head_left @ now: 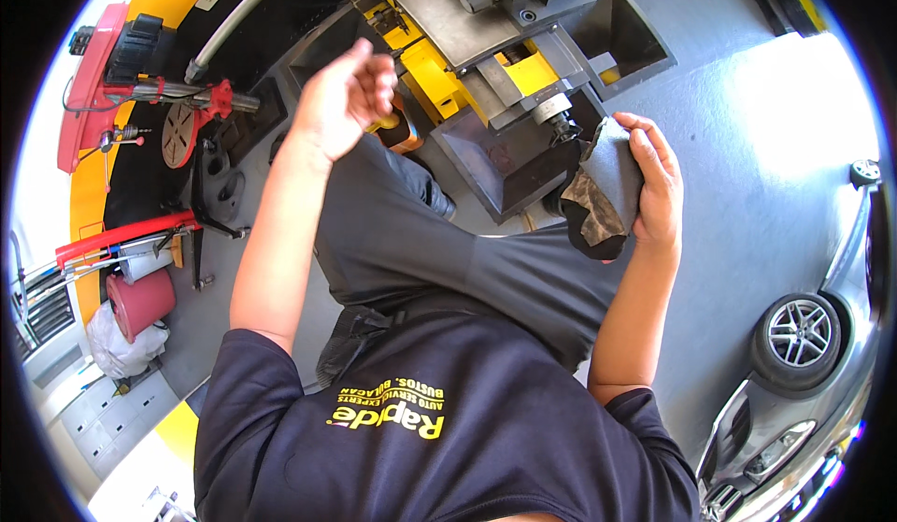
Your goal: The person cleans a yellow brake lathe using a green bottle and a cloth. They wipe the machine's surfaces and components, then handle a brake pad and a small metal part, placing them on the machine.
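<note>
Nearest to the camera is the dark shirt (505, 419) of the person, spreading at six o'clock. At two o'clock from the middle of the view is the cloth (613, 171), grey on one part and brown-patterned on another, held above the right thigh. Right hand (658, 176) grasps it from its outer side, with the fingers bent over the edge. Left hand (350, 97), at eleven o'clock, is released: its fingers curl loosely and I see nothing in them.

To handle the cloth well, in my judgement, one should gather its loose lower fold into the palm and keep a firm but not hard grip. The free hand could support the opposite edge.

What stands most in the way is the dark handle (564, 130) with its pale dial (551, 108), just beside the cloth toward half past one; whether they touch, I cannot tell. They belong to the yellow and steel machine (458, 17) at twelve o'clock. Its dark tray (505, 162), at one o'clock, limits the room for the legs.

Further out, a red drill press (93, 92) stands at ten o'clock, a red bucket (140, 302) near nine, a white plastic bag (126, 344) at eight, and a silver car (794, 438) at four.
</note>
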### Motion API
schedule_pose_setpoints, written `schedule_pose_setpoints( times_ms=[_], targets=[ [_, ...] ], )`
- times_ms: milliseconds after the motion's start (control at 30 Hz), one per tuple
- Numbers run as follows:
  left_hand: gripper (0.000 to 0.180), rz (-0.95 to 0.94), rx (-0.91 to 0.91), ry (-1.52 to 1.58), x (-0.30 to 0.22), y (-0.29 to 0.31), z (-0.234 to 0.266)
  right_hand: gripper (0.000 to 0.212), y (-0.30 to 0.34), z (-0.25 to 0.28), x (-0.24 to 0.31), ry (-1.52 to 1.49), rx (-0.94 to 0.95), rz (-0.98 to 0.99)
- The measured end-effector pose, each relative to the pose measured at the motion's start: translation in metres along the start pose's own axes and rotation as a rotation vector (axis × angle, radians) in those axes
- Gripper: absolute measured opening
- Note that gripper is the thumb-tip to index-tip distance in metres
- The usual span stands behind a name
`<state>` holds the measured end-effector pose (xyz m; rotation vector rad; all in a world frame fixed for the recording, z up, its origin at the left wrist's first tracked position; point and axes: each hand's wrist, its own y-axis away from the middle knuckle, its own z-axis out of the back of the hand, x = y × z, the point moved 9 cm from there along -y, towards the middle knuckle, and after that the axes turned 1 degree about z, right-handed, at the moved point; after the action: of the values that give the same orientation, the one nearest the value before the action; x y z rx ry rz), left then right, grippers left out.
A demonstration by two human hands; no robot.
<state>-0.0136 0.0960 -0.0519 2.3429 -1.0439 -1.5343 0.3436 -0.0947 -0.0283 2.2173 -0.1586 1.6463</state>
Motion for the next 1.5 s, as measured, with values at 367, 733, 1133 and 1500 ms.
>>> schedule_pose_setpoints(
  times_ms=[367,733,1133,1500],
  targets=[
    [0.031,-0.513,-0.225,-0.713,-0.024,-0.051,0.035,0.025,0.000,-0.012,0.012,-0.008,0.040,0.032],
    [0.071,-0.111,0.062,-0.170,0.039,0.004,-0.007,0.025,0.000,-0.011,0.006,-0.002,0.019,0.021],
    [0.064,-0.073,-0.235,-0.331,0.028,-0.036,0.043,0.024,0.002,-0.021,0.011,-0.013,0.050,0.055],
    [0.082,-0.031,-0.142,-0.382,0.030,0.021,0.013,0.024,0.002,-0.023,0.021,-0.029,0.016,0.072]
  ],
)
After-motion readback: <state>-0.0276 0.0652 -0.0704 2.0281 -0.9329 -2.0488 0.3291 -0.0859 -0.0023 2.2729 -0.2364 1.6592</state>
